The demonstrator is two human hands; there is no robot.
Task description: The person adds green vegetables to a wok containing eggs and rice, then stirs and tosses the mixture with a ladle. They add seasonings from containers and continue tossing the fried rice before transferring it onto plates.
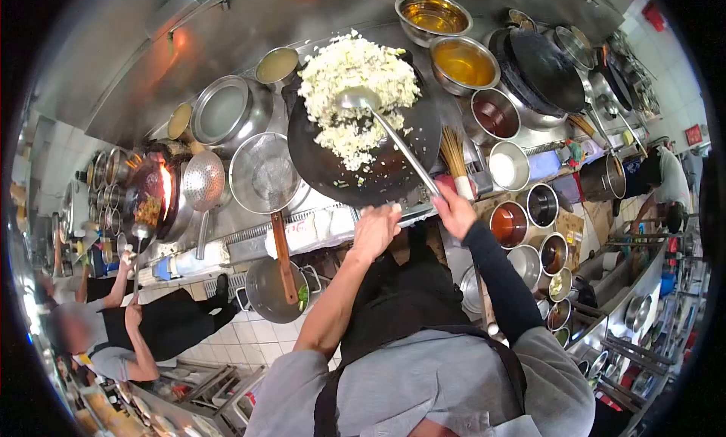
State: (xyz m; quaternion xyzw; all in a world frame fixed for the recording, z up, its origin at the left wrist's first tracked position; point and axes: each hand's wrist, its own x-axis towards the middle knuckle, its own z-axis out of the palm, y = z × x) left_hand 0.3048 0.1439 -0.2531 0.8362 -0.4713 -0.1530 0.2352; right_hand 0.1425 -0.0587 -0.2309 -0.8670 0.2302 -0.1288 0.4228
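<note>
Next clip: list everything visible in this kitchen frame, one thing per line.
wok: one, black, centre, on the stove
rice: one heap, white, in the wok
ladle: one, steel, bowl in the rice
sieve: one, steel, wooden handle, left of the wok
skimmer: one, steel, left of the sieve
bowls: two, steel, amber liquid, behind the wok
pots: several, steel, along the right
brush: one, straw-coloured, right of the wok
other wok: one, dark, flame inside, far left
co-worker: one, black apron, lower left
left hand: gripping the wok's near rim
right hand: black sleeve, gripping the ladle's handle
</note>
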